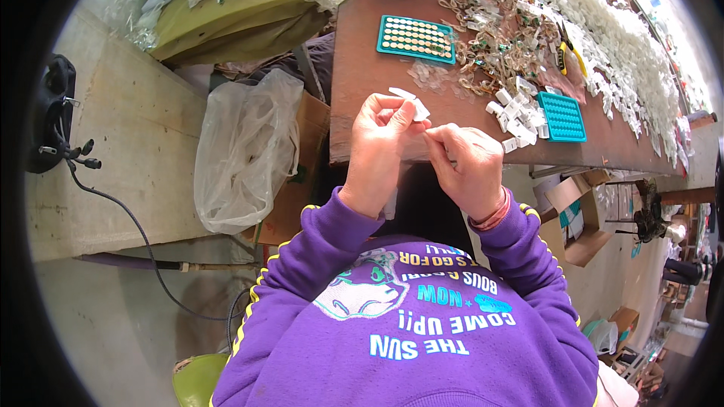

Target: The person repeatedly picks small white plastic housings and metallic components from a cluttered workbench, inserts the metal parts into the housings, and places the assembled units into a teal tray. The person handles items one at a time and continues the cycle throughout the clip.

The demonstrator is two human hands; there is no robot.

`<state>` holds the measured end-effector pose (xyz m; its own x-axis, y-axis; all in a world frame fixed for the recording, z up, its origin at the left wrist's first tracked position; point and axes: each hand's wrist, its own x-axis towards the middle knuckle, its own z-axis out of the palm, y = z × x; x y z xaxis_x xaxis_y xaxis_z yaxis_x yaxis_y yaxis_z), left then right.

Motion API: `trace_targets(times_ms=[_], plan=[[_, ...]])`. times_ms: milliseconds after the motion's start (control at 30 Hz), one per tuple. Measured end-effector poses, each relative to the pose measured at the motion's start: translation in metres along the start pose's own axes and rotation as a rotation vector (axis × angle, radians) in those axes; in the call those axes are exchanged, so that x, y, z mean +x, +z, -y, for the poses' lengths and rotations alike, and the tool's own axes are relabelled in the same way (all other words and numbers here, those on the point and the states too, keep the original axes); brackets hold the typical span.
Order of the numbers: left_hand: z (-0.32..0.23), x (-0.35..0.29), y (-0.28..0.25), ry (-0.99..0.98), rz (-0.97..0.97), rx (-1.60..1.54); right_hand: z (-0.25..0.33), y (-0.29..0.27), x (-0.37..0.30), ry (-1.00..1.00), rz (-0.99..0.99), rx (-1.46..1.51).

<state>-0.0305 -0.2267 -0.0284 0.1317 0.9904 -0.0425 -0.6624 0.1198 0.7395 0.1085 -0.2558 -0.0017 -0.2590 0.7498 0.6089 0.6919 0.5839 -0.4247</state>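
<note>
Near the centre of the frame, a small white piece (421, 111) is pinched in the left hand (377, 142), above the near edge of the brown surface (360, 68). That grip is closed, thumb against forefinger, with the piece showing past the fingertips. Its long axis seems to slant from upper left to lower right, so the lower end points toward the right hand (473, 164).

The left hand is the nearer of the 2, being in contact with the piece. The right hand's grip sits just beside the lower right end, thumb and forefinger drawn close together; I cannot tell whether it pinches something thin or touches the piece.

Above the hands in the frame, 1 green tray (381, 44) carries rows of round pale pieces. To the right of the hands lie a cluster of small white blocks (519, 119) and, touching or just beside it, a 2nd tray, blue-green (564, 117). Yellow-handled pliers (578, 62) rest farther up, at the upper right, beside a tangled heap of brownish strands (494, 41).
</note>
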Motion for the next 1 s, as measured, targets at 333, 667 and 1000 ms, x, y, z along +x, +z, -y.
trace_targets(times_ms=[333, 667, 1000], plan=[[0.004, 0.0, 0.0, 0.343, 0.05, 0.3, -0.016, -0.016, 0.007, 0.753, 0.288, 1.07], [0.014, 0.0, 0.003, 0.472, -0.057, 0.318, 0.003, 0.009, -0.008, -0.025, -0.244, -0.089], [0.015, -0.003, -0.002, 0.546, -0.015, 0.537, -0.001, 0.004, 0.001, 0.483, -0.009, 0.518]])
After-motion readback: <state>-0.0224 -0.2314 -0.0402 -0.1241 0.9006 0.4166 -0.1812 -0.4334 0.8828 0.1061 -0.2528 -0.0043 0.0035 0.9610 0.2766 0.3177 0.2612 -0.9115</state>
